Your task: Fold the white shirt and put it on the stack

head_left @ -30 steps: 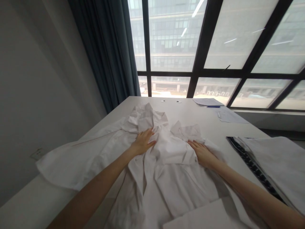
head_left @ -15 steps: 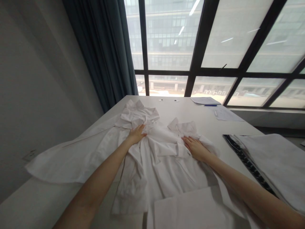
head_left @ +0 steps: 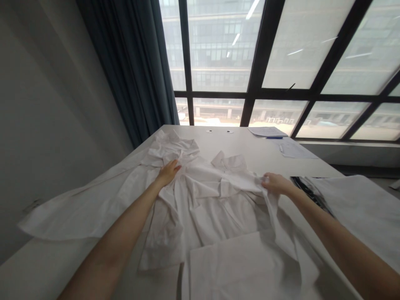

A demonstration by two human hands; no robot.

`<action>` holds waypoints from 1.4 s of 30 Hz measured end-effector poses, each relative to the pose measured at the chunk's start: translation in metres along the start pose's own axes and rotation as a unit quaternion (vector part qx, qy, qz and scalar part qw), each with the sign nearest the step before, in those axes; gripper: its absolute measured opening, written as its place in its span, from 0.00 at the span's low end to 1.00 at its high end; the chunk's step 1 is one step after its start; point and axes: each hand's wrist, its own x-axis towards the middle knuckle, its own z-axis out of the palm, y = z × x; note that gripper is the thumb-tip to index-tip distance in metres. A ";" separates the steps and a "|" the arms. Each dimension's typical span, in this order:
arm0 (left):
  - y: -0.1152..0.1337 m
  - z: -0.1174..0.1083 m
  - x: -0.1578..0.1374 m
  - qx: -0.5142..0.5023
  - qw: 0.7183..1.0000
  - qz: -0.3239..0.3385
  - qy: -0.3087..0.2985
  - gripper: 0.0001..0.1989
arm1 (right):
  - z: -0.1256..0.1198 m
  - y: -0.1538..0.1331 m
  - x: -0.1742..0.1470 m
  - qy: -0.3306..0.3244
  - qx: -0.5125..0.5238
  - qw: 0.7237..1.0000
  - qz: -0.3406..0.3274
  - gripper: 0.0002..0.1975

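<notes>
Now pinching the white garment point(head_left: 215, 179) in the right grip point(head_left: 276, 183), lifted and farther from the left grip point(head_left: 168, 172) than half a second ago; probably drawing cloth taut between both. Under the left, bunched folds on the bench point(head_left: 215, 143); pinched or not, cannot tell.

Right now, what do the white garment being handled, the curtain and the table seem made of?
White garment: thin matte cloth, perhaps cotton, full of creases. Curtain: dull, apparently heavier fabric, hanging in deep folds. Table: possibly laminate, smooth, grainless white.
</notes>
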 end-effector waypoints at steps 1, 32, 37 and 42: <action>0.001 -0.002 -0.001 -0.010 1.000 -0.001 0.022 0.20 | -0.001 0.005 0.001 -0.007 0.010 1.000 -0.012 0.14; 0.076 -0.024 -0.056 0.082 0.993 0.073 0.047 0.20 | -0.022 -0.040 -0.050 0.028 0.126 0.966 -0.225 0.17; 0.119 -0.014 -0.166 0.058 0.947 0.316 -0.024 0.17 | -0.022 -0.052 -0.137 -0.168 0.150 0.920 -0.321 0.21; 0.132 -0.020 -0.239 0.037 0.935 0.338 -0.098 0.29 | -0.016 -0.048 -0.171 -0.208 0.126 0.906 -0.346 0.11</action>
